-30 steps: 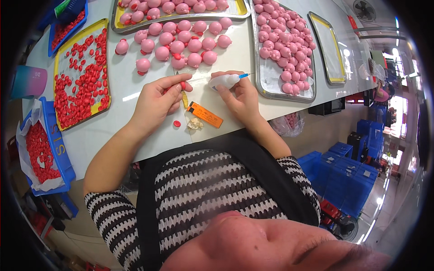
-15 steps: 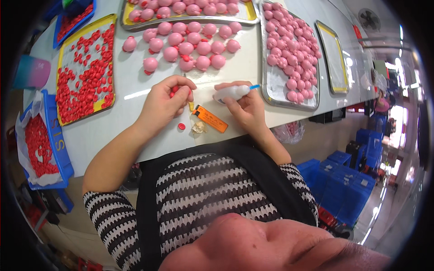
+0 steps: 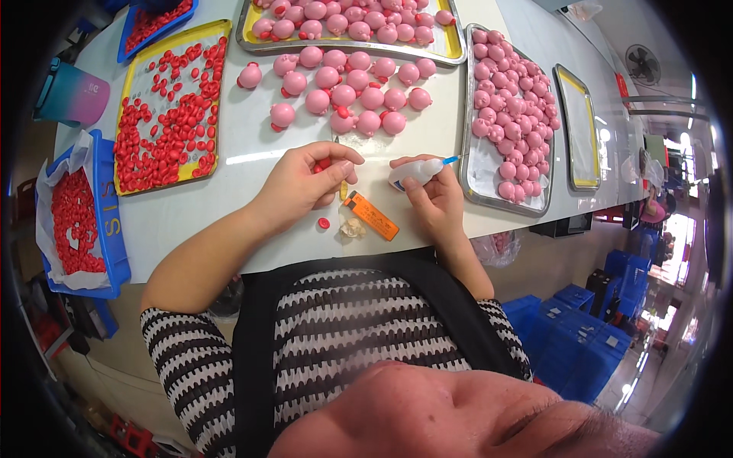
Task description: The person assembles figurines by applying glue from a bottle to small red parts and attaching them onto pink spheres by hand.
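My left hand is closed, its thumb and fingers pinching a small red piece; part of it is hidden. In my right hand lies a white squeeze bottle, its thin blue tip pointing right and slightly up. Between the hands, on the table, is a flat orange case with a black end. Beside it sit a crumpled beige lump and a single round red piece. A slim tool with a yellow handle shows partly next to my left fingers.
Pink balls with red parts stand loose beyond my hands. More pink balls fill a far tray and a right tray. A yellow tray of red pieces lies left, near a blue crate and a cup.
The whole view has shifted, so the table and things on it appear farther right and mostly lower. Both hands keep their grips on the red piece and the bottle.
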Demonstrator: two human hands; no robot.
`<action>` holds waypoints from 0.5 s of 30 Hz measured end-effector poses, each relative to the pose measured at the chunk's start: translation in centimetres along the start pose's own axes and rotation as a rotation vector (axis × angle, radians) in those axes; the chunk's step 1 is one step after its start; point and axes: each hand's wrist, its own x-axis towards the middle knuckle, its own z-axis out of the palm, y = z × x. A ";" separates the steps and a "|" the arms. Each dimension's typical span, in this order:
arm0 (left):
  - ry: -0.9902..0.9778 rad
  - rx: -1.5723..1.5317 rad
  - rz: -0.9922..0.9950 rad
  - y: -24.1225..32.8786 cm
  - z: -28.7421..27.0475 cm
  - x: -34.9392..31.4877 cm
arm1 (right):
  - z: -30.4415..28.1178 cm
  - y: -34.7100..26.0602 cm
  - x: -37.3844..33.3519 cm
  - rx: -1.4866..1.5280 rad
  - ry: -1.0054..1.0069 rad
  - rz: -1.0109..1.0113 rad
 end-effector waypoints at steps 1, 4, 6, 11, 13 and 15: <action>0.016 0.007 0.012 0.0 0.1 0.0 | 0.0 -0.1 0.0 -0.012 -0.005 0.007; 0.041 0.042 0.013 0.3 0.3 -0.2 | -0.1 -0.1 -0.2 -0.025 -0.009 0.010; 0.042 0.065 -0.001 0.2 0.8 -0.2 | -0.5 -0.3 -0.5 -0.032 -0.001 0.009; 0.060 0.172 -0.016 -1.0 2.0 0.5 | -2.1 0.0 -0.9 0.050 0.026 -0.002; 0.068 0.151 -0.041 -1.7 3.0 1.0 | -3.1 0.7 -1.4 0.050 0.049 -0.042; 0.107 0.354 -0.008 -1.7 3.6 1.0 | -3.6 0.7 -1.6 0.038 0.032 -0.014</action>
